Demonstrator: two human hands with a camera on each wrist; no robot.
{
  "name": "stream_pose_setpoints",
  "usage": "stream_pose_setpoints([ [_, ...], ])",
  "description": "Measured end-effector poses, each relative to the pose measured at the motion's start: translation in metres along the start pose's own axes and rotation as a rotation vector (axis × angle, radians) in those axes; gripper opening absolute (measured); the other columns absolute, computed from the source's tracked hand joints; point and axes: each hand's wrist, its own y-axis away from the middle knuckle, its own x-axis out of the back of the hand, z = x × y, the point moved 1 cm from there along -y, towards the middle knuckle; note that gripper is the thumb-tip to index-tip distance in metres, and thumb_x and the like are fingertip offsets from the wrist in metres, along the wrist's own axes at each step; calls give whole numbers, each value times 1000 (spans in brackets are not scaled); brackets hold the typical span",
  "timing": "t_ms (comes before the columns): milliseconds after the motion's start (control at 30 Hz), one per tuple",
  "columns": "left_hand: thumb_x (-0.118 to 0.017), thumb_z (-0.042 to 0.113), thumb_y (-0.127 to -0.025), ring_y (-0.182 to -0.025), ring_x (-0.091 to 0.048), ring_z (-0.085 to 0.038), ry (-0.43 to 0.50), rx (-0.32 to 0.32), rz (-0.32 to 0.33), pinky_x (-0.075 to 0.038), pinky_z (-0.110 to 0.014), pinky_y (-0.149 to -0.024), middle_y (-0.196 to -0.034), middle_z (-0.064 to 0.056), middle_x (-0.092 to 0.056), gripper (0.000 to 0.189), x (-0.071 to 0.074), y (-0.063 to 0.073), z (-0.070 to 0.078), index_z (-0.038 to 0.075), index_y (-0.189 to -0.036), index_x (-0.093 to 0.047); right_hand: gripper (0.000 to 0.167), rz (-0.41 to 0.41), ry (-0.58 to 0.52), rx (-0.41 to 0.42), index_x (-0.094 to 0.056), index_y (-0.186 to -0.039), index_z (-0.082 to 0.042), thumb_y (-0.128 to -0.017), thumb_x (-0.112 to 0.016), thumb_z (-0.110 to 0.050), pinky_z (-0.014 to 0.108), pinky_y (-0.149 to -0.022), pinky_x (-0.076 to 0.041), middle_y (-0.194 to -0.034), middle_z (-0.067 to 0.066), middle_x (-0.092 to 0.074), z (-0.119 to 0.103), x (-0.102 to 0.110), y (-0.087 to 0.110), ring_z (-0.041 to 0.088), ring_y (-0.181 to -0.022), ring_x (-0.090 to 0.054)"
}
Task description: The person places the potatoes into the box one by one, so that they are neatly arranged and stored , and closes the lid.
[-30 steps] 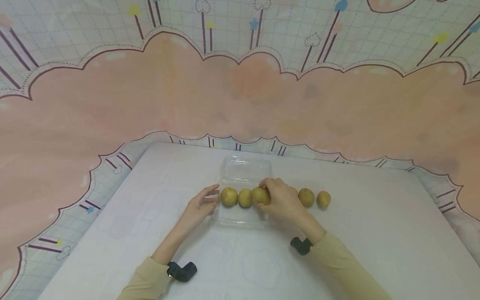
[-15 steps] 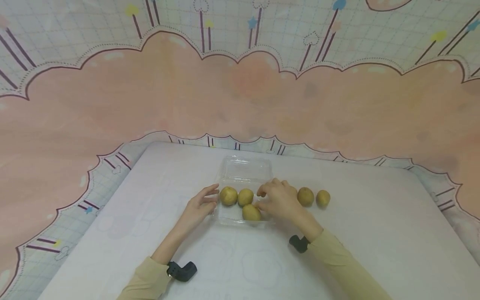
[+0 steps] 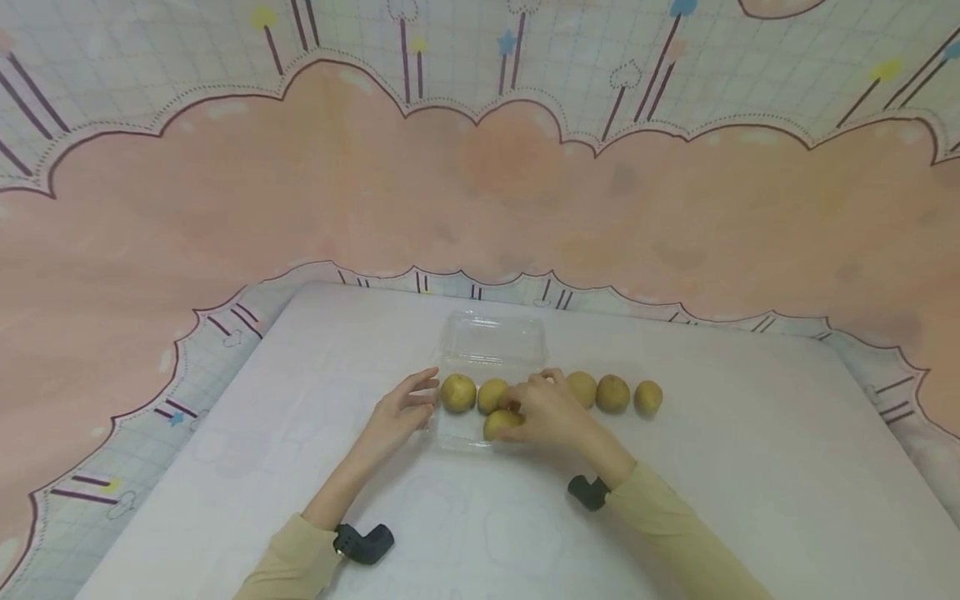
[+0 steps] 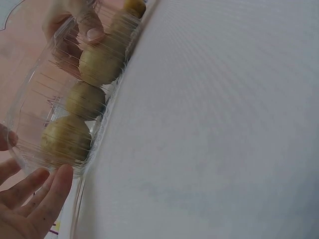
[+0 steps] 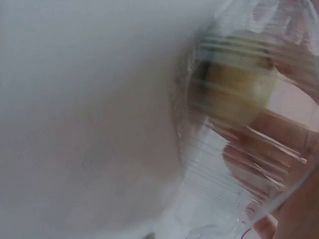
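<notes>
In the head view, a clear plastic container (image 3: 461, 439) lies with its lid (image 3: 492, 337) folded back. Two potatoes, a left one (image 3: 458, 392) and a smaller one (image 3: 492, 395), sit side by side inside it. My right hand (image 3: 553, 410) grips a third potato (image 3: 498, 426) at the container's front side; its fingers partly cover it. Through the clear wall, the right wrist view shows this potato (image 5: 239, 82), blurred, with fingers around it. My left hand (image 3: 401, 410) has its fingers extended at the container's left end; they steady the wall (image 4: 30, 162) in the left wrist view.
To the right of the container, a row of three potatoes stands on the white table (image 3: 750, 467): one partly behind my right hand (image 3: 581, 389), a middle one (image 3: 613, 393) and a small end one (image 3: 648, 398). A patterned curtain (image 3: 480, 200) hangs behind the table.
The third potato went from the row's right end to the container's front side and left my right hand's grasp. My right hand then shifted left and forward onto it again. The left hand stays put.
</notes>
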Motion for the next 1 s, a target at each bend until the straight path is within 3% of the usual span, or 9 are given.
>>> stream_pose_setpoints([
  [133,-52,4,-89,-127,-51,-38,-5,14,5,-57,-36,-88,-143,-18,-47,58,-1,0,1,15,-145,-41,39,-4,-5,5,-72,-100,-15,-73,-79,-42,50,-105,-33,-78,-8,-65,-1,-3,1,12,-74,-47],
  [367,-52,4,-89,-127,-51,-38,-11,10,9,-57,-37,-88,-143,-18,-47,58,-1,1,3,15,-145,-41,42,23,20,-16,-70,-106,-12,-72,-80,-36,50,-110,-32,-102,0,-71,0,-1,2,19,-97,-54],
  [733,-52,5,-90,-127,-51,-38,-8,10,10,-57,-37,-89,-144,-18,-47,58,-1,1,1,15,-145,-40,34,95,99,-6,-67,-109,-12,-77,-75,-19,48,-111,-33,-112,5,-67,3,1,4,24,-109,-54],
  [1000,-51,4,-91,-127,-51,-38,9,15,9,-57,-37,-89,-144,-18,-46,57,0,1,1,15,-146,-39,35,167,77,-20,-66,-110,-11,-76,-68,-3,49,-111,-35,-111,5,-65,8,-2,4,25,-112,-54],
])
